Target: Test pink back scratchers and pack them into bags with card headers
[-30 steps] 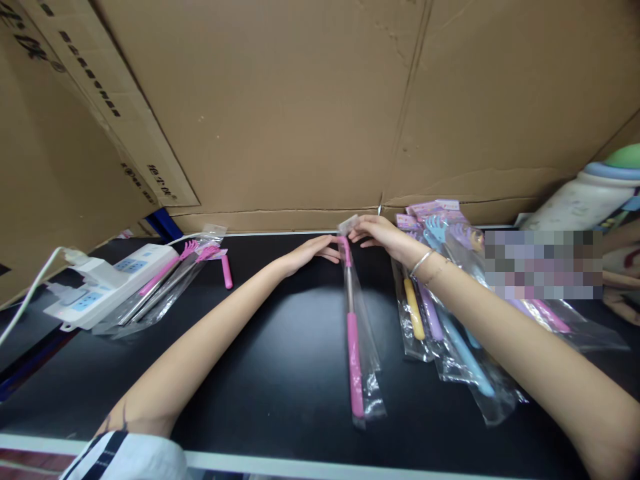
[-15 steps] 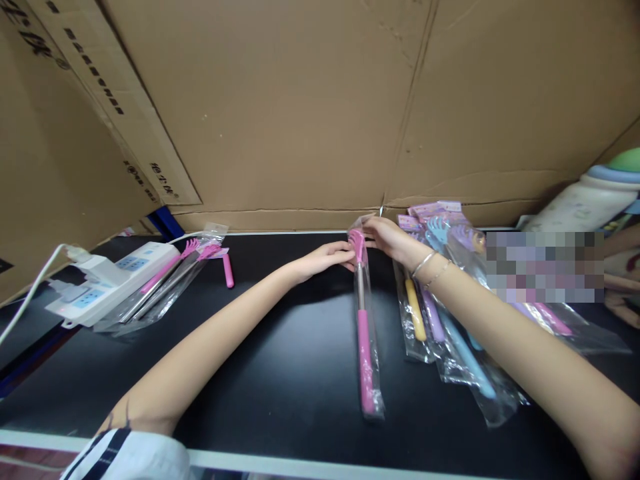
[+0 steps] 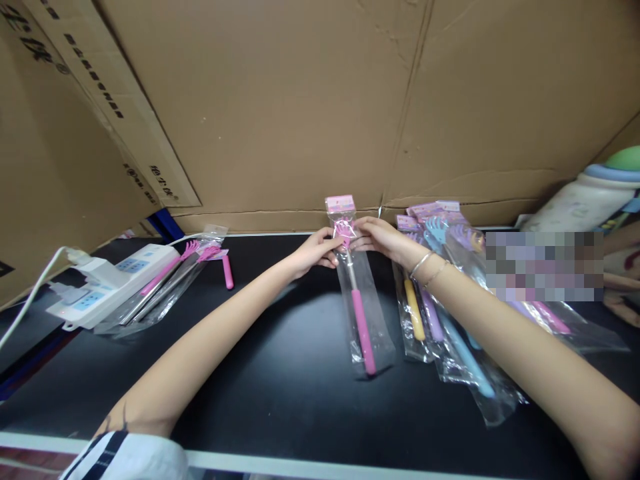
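While the left hand (image 3: 314, 255) pinches the bagged pink scratcher (image 3: 362, 327) near its claw (image 3: 344, 231), the right hand (image 3: 381, 239) grasps the bag's (image 3: 377, 323) opposite edge

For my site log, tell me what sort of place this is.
Likely a makeshift workbench: a black tabletop backed by cardboard, several bagged back scratchers, and a power strip with plugs in it.

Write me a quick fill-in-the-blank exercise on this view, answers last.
The bagged scratcher between the left hand and right hand has a handle coloured ____.
Bracelets circle the ____ wrist.
The power strip lies toward the picture's ____ edge.

Missing words: pink; right; left.
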The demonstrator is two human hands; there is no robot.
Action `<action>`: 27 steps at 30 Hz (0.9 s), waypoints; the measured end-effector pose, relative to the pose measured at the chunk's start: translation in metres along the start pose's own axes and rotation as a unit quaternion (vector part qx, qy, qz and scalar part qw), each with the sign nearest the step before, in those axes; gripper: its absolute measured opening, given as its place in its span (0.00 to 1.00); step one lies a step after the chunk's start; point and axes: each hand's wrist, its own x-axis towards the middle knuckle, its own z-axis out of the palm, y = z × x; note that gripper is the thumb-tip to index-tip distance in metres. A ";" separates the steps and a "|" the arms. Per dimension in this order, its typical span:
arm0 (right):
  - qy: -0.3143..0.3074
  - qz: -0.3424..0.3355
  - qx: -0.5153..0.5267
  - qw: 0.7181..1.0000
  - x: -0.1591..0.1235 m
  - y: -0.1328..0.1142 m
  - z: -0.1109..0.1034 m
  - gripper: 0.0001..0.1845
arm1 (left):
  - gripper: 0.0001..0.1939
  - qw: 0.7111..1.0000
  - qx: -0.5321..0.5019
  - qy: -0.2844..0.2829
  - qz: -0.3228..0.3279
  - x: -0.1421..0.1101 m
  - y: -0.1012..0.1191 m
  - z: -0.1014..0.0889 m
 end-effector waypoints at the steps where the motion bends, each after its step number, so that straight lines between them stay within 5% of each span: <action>1: -0.013 0.005 -0.007 1.000 -0.001 0.000 0.000 0.04 | 0.10 1.000 0.002 0.009 -0.001 0.001 0.001 -0.003; 7: -0.088 0.005 -0.074 0.993 -0.006 0.004 0.006 0.15 | 0.09 0.998 0.041 0.033 -0.029 0.004 -0.002 -0.022; 13: -0.157 -0.001 -0.228 0.961 -0.005 0.007 0.009 0.13 | 0.16 0.986 0.147 -0.050 -0.063 0.002 -0.005 -0.033; 21: -0.188 -0.009 -0.376 0.907 -0.006 0.007 0.003 0.18 | 0.22 0.943 0.305 -0.129 -0.042 -0.004 0.008 -0.034; 27: -0.202 -0.017 -0.436 0.877 -0.005 0.009 0.002 0.24 | 0.25 0.903 0.404 -0.137 -0.048 -0.003 0.006 -0.036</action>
